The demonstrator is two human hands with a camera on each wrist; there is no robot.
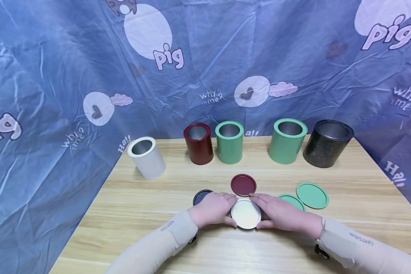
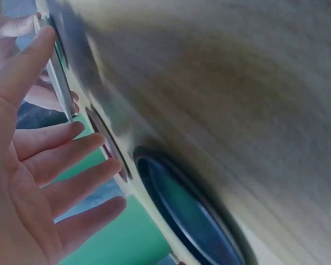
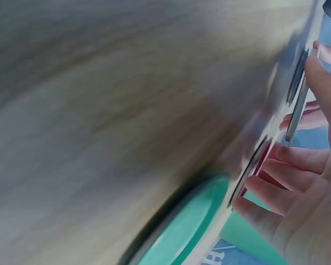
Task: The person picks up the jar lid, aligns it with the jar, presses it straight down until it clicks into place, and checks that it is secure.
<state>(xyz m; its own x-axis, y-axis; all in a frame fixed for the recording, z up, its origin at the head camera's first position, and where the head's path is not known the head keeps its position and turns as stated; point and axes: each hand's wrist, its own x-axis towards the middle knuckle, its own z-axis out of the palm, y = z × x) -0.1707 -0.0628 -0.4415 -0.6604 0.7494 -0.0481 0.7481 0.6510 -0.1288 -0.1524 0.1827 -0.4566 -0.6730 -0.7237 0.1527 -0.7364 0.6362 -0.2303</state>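
Note:
A round white lid (image 1: 246, 214) is held between both hands near the front middle of the table. My left hand (image 1: 215, 209) grips its left rim with thumb and forefinger, the other fingers spread in the left wrist view. On the opposite rim, my right hand (image 1: 283, 213) does the same. Edge-on in the left wrist view, the white lid (image 2: 58, 74) appears raised off the tabletop. A dark red lid (image 1: 243, 185) lies just beyond the fingertips. Partly behind the left hand is a black lid (image 1: 202, 195); a green lid (image 1: 293, 201) is partly covered by the right.
Another green lid (image 1: 313, 195) lies at the right. Along the back stand open cans: white (image 1: 150, 163), dark red (image 1: 200, 150), a green can (image 1: 230, 148), a second green can (image 1: 285, 146) and black (image 1: 323, 148). A blue printed cloth (image 1: 198, 68) hangs behind the wooden table (image 1: 123, 220).

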